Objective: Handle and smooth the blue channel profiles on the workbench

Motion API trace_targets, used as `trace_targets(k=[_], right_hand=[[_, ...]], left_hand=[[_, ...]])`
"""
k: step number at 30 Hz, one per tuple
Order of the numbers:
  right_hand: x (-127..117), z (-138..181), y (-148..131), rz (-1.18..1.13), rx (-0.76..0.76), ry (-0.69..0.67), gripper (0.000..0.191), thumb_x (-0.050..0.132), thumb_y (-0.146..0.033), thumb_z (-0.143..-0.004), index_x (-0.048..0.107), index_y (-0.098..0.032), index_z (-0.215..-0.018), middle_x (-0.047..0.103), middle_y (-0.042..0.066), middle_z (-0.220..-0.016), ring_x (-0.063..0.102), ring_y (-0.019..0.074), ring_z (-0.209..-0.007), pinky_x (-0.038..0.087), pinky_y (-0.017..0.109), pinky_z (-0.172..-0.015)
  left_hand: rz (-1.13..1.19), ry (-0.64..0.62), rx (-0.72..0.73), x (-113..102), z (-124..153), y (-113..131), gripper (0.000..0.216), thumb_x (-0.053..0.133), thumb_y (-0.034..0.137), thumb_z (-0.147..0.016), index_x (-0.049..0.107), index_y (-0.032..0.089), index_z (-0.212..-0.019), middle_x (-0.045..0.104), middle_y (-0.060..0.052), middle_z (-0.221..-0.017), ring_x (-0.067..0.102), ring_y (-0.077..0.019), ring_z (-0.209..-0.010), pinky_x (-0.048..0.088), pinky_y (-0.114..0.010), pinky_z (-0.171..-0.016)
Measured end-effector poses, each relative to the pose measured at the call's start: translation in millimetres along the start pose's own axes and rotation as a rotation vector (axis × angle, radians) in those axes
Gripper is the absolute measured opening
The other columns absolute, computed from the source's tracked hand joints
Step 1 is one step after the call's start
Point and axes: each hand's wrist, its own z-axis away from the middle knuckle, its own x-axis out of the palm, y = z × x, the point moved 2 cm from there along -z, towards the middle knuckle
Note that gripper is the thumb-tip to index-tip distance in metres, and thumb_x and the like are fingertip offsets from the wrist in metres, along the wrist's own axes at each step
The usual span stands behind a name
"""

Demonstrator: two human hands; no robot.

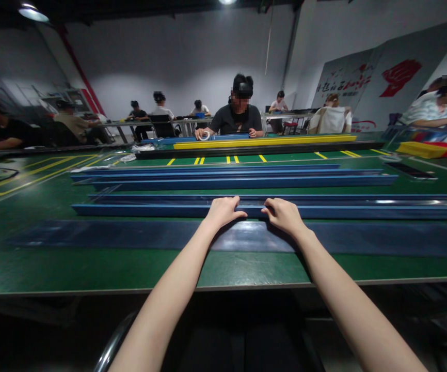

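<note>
A long blue channel strip (pixel 142 210) with raised edges lies across the green table in front of me. My left hand (pixel 223 212) grips its near wall close to the middle, thumb on my side and fingers curled over the top. A short way to the right, my right hand (pixel 283 214) closes on the same wall, fingertips bent over it. Nearer to me lies a flat, see-through dark strip (pixel 103 235), partly under my wrists. Just beyond my hands is a second group of blue channel strips (pixel 246 181).
Farther off lie a yellow strip (pixel 266 142) and a black strip (pixel 285 149). A person (pixel 237 116) sits opposite, one hand at a white roll (pixel 205 136). A phone (pixel 411 170) and a yellow tray (pixel 420 150) are at right. The table's near edge (pixel 92 293) is before me.
</note>
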Motion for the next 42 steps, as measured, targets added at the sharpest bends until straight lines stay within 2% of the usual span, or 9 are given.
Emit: trace_targets(k=[6, 13, 17, 30, 42], right_hand=[[-1, 1, 0, -0.012, 0.016, -0.008, 0.021, 0.044, -0.034, -0.081, 0.059, -0.02, -0.085, 0.063, 0.005, -0.081, 0.055, 0.017, -0.075, 0.032, 0.024, -0.061], [0, 2, -7, -0.071, -0.103, 0.047, 0.027, 0.041, -0.039, -0.084, 0.057, -0.018, -0.09, 0.062, 0.007, -0.088, 0.054, 0.0174, -0.084, 0.035, 0.025, -0.072], [2, -1, -12, -0.049, -0.155, 0.066, 0.025, 0.041, -0.038, -0.085, 0.056, -0.018, -0.087, 0.061, 0.006, -0.085, 0.052, 0.0173, -0.083, 0.034, 0.025, -0.071], [-1, -6, -11, -0.008, -0.092, 0.051, 0.019, 0.045, -0.035, -0.083, 0.056, -0.02, -0.077, 0.062, 0.004, -0.081, 0.054, 0.0165, -0.079, 0.029, 0.025, -0.06], [-12, 9, 17, 0.032, 0.054, 0.053, 0.018, 0.047, -0.035, -0.079, 0.058, -0.021, -0.076, 0.064, 0.003, -0.083, 0.055, 0.0167, -0.079, 0.029, 0.025, -0.057]], left_hand=[[-0.011, -0.002, 0.009, 0, 0, 0, 0.039, 0.053, 0.058, -0.073, 0.056, 0.021, -0.085, 0.066, -0.004, -0.082, 0.062, -0.0203, -0.081, 0.04, -0.025, -0.063], [-0.009, 0.021, 0.045, 0, 2, 2, 0.038, 0.051, 0.056, -0.075, 0.054, 0.02, -0.088, 0.066, -0.005, -0.085, 0.061, -0.0205, -0.082, 0.04, -0.025, -0.064], [-0.013, 0.023, 0.047, 1, 2, 3, 0.038, 0.052, 0.055, -0.076, 0.054, 0.02, -0.09, 0.066, -0.005, -0.086, 0.061, -0.0201, -0.083, 0.04, -0.025, -0.065], [-0.023, 0.0, 0.061, -2, 5, 4, 0.037, 0.05, 0.054, -0.077, 0.055, 0.02, -0.089, 0.065, -0.007, -0.09, 0.059, -0.0215, -0.087, 0.041, -0.027, -0.069], [-0.008, 0.027, 0.096, -1, 4, 3, 0.036, 0.047, 0.054, -0.079, 0.056, 0.02, -0.087, 0.064, -0.006, -0.089, 0.059, -0.0197, -0.085, 0.04, -0.026, -0.069]])
